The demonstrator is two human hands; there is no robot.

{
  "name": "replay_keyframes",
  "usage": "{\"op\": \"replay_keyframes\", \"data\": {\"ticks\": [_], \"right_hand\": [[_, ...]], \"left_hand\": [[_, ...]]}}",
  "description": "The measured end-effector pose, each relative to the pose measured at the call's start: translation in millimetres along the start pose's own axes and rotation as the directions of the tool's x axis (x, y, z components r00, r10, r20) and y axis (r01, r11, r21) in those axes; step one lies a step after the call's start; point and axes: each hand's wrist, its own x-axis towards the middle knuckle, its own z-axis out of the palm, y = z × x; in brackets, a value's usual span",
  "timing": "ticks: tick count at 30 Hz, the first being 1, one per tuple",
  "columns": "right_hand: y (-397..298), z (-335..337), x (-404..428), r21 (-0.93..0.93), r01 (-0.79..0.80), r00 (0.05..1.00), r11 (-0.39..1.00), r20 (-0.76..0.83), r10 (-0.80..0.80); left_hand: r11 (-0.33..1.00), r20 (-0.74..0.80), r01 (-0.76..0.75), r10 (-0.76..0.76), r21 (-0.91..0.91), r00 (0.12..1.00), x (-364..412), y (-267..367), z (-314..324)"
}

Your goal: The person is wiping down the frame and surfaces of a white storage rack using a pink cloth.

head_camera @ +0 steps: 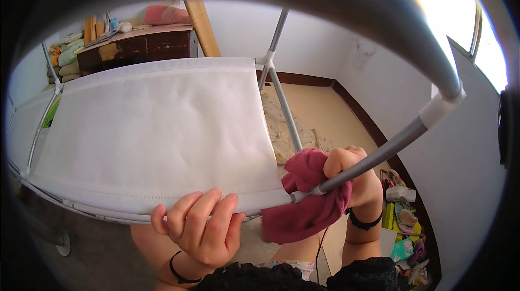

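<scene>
A frame of grey metal tubes [375, 153] with white plastic joints carries a white fabric shelf panel [162, 128]. My left hand [203, 226] curls its fingers over the panel's near edge, gripping the edge and the rail there. A dark red cloth [306, 222] is draped around the white joint [302, 196] at the panel's near right corner. My right hand [355, 181] holds this cloth against the tube and joint; part of its fingers is hidden behind the tube and cloth.
Behind the frame stands a worn dark wooden drawer chest [138, 49] with items on top. Folded textiles [69, 55] are stacked at its left. A patterned cloth [288, 128] lies on the floor beyond the frame. Assorted items [402, 218] line the right wall, below a window [447, 2].
</scene>
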Motion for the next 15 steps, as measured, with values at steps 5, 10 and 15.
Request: {"op": "replay_keyframes", "data": {"ticks": [5, 10, 15], "right_hand": [[-2, 4, -6, 0.073, -0.013, 0.999, 0.997, -0.040, 0.016], [10, 44, -25, 0.188, -0.065, 0.961, 0.980, -0.253, 0.112], [20, 75, -26, 0.063, 0.287, 0.826, 0.956, -0.521, -0.214]], "left_hand": [[1.000, -0.020, 0.007, -0.006, 0.015, 1.000, 1, 2, -4], [1.000, -0.022, 0.023, -0.023, 0.005, 0.999, -2, -4, 0], [1.000, -0.003, -0.017, 0.017, 0.001, 1.000, 1, -2, -2]]}}
